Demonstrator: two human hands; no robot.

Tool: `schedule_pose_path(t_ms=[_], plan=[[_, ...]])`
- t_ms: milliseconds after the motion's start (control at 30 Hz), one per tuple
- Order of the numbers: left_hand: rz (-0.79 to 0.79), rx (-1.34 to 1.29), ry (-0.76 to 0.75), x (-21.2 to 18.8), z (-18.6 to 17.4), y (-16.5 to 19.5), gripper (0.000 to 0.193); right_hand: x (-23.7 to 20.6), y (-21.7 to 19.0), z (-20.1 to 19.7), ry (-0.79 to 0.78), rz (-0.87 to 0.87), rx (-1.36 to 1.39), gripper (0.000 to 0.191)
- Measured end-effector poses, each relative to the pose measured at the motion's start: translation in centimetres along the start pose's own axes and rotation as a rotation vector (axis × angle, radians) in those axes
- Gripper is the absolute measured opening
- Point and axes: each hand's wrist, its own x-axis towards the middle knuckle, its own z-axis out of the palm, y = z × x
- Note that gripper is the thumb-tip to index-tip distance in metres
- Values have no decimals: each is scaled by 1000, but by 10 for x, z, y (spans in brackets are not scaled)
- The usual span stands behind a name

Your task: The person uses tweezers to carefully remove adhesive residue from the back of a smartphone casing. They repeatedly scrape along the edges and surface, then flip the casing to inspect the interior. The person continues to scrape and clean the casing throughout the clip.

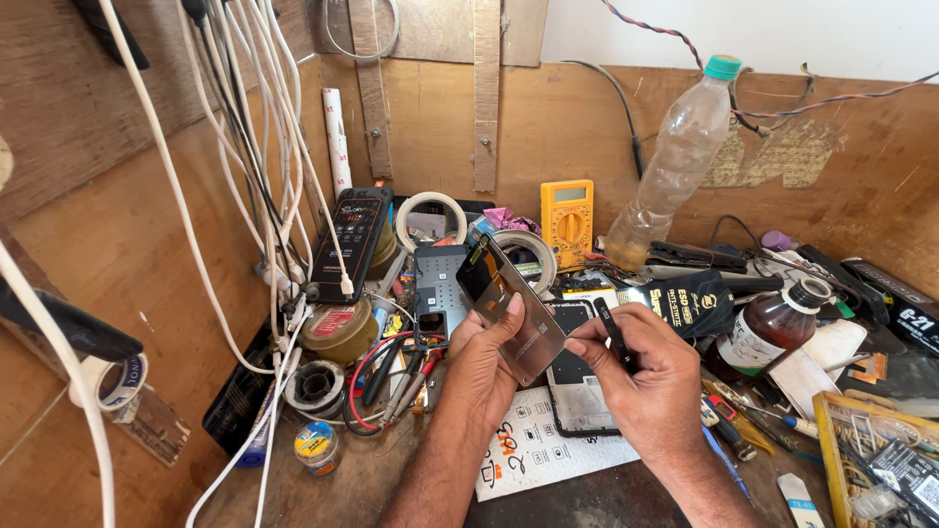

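My left hand holds a thin phone screen panel tilted up, its dark glass end pointing up-left and its metal back toward me. My thumb lies across the metal. My right hand grips a small black tool between thumb and fingers, its tip close to the panel's right edge. Under both hands lie an opened phone body and a white sheet with printed icons on the wooden bench.
The bench holds a yellow multimeter, clear plastic bottle, brown glass bottle, tape rolls, solder spool, red and black wires and screwdrivers. White cables hang at left. A tray of parts sits at right.
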Motion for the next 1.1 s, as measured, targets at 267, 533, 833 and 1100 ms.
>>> schedule_pose_path(t_ms=[267,533,833,1100], plan=[[-8,73,45,-3,2,1,36,1,-3,0,-45,-80,-80,10],[-20,29,40,2,-4,-1,30,-5,15,2,-84,-41,-120,9],[-54,-79,53,1,-6,1,28,-7,49,-13,173,546,343,34],[-50,-163,74,4,-5,0,31,3,37,-27,226,602,498,57]])
